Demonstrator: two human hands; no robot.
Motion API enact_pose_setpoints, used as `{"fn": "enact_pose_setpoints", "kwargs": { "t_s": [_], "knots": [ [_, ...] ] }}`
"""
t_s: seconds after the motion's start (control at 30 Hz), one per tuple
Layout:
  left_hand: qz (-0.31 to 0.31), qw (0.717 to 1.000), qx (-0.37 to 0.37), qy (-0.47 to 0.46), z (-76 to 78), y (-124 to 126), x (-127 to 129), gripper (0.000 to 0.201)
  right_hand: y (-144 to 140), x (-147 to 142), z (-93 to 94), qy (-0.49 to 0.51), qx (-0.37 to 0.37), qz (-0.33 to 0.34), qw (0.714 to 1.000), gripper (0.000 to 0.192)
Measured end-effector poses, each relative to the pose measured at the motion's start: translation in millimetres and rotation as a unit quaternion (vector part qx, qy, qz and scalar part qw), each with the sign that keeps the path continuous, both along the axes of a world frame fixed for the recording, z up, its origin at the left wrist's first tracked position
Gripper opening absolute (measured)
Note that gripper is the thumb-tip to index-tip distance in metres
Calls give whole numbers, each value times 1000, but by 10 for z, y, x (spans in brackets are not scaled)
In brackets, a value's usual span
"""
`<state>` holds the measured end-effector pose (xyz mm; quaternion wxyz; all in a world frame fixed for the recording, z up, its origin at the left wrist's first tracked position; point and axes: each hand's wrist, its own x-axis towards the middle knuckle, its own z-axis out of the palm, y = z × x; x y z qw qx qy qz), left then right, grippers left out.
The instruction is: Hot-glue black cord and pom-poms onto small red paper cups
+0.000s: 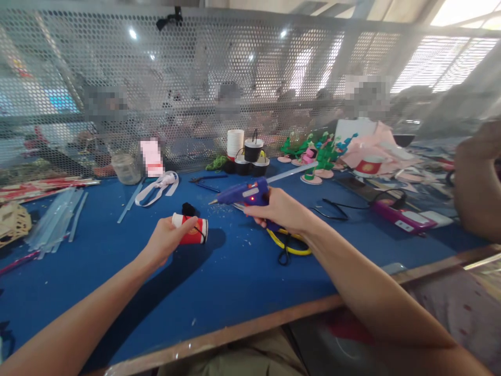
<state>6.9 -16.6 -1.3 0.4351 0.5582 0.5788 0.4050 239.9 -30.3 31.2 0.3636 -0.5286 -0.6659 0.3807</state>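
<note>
Currently the left hand (161, 241) pinches a red-and-white cup (191, 238) left of the frame's centre, its thumb laid across the side; the other fingers are mostly hidden behind it. The cup lies on its side, held above the blue table (235, 292), with a dark cord by its right-hand end. Just above it sits a black tuft (188, 210).

At the centre, the right hand (279, 211) is wrapped round the handle of a blue glue gun (243, 193), fingers curled; whether one presses the trigger, I cannot tell. The nozzle points left, near the cup but apart from it. A red light glows on the gun's body, and a glue stick (293, 171) juts from its rear toward the upper right. Below the gun lies a yellow loop (293, 249).

Upper centre, a stack of white cups (235, 140) stands behind small black pots (253, 152). Loose sticks (58, 219) lie at left; at the right edge shows another person's arm (477, 183).
</note>
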Motion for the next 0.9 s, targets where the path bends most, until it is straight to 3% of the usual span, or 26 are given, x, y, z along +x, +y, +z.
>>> {"fn": "enact_pose_setpoints", "kwargs": {
  "t_s": [0.13, 0.33, 0.47, 0.63, 0.77, 0.83, 0.9],
  "knots": [
    [3, 998, 32, -48, 6, 10, 6, 31, 311, 100, -60, -30, 43, -108, 993, 21],
    [5, 997, 61, -36, -27, 21, 2, 29, 809, 140, -344, -144, -17, -137, 980, 30],
    [2, 997, 72, -25, -36, 23, -17, 29, 961, 73, -438, -211, -18, -152, 965, 32],
    [2, 997, 77, -23, -35, 16, -8, 29, 751, -194, -245, -264, 65, -172, 947, 20],
    [-5, 997, 63, -45, -3, -24, 30, 27, 293, -534, -67, -191, 229, 28, 954, 19],
    [-12, 997, 58, -48, 3, -41, 42, 28, 107, -691, -65, -203, 288, 61, 934, 20],
    [-16, 997, 56, -55, -8, -47, 47, 30, 16, -806, -121, -227, 312, 39, 922, 19]
  ]
}}
